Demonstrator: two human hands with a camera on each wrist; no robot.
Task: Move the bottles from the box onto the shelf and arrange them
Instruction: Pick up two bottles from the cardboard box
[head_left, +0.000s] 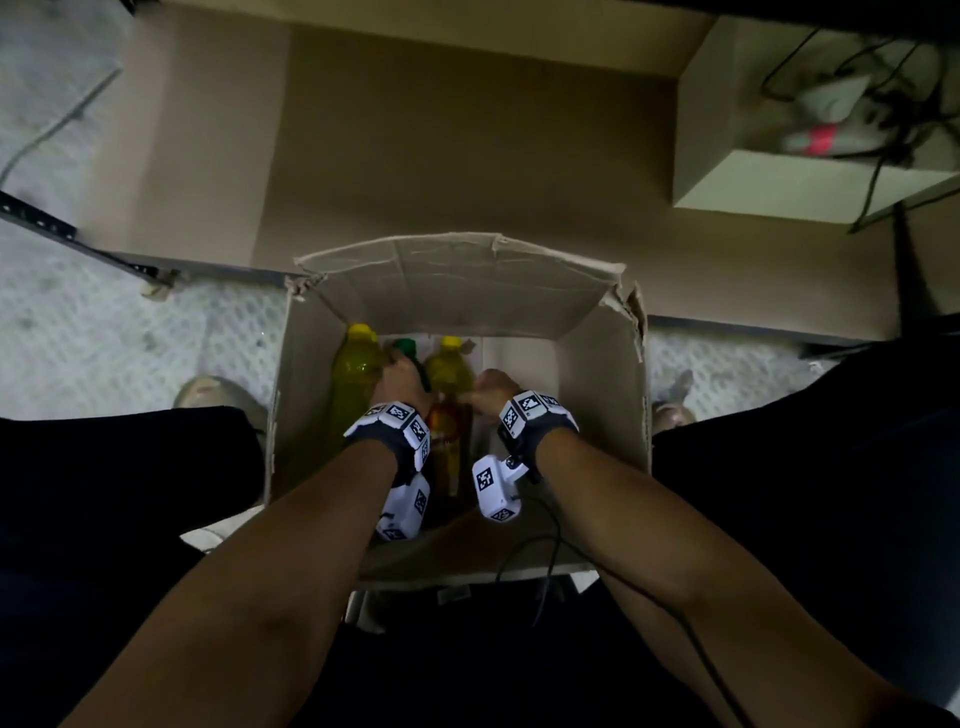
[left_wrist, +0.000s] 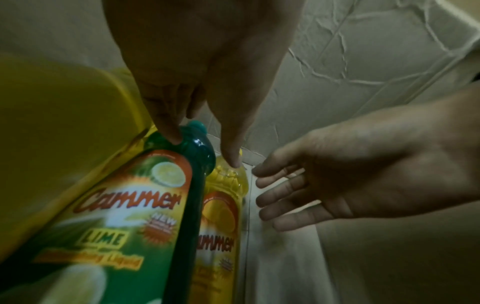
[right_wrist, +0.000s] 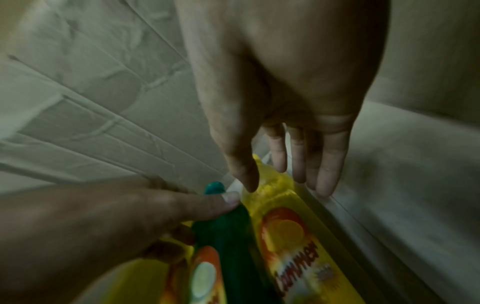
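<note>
1. Reaching down into the open brown cardboard box (head_left: 597, 364), both hands are low among the bottles; the box stands on the pale patterned floor (head_left: 93, 338) between the person's feet.
2. The left hand (head_left: 402, 382) (left_wrist: 202, 51) (right_wrist: 91, 222) grips the dark green plastic bottle with a teal cap (head_left: 405, 345) (left_wrist: 124, 216) (right_wrist: 228, 230) at its neck, with the thumb laid across one side and the fingers curled round the other.
3. The right hand (head_left: 491, 387) (left_wrist: 363, 164) (right_wrist: 285, 82) holds nothing. Its fingers are straight and slightly apart, pointing down beside the neck of the yellow plastic bottle with a yellow cap (head_left: 447, 369) (left_wrist: 223, 205) (right_wrist: 285, 226). Whether the thumb tip touches that neck cannot be told.
4. All three bottles are in the left half of the box, side by side, caps toward the far wall. The green one is between the yellow one on its right and a larger yellow-green bottle (head_left: 356, 374) (left_wrist: 52, 133) on its left.
5. Whether the bottles lie flat or lean is unclear.
6. Just beyond the box's far wall lies the beige shelf board (head_left: 467, 156) with a dark metal front rail.
7. On the far right stands a pale box (head_left: 779, 192) with dark cables over it.
8. Each wrist carries a white marker-patterned band.
</note>
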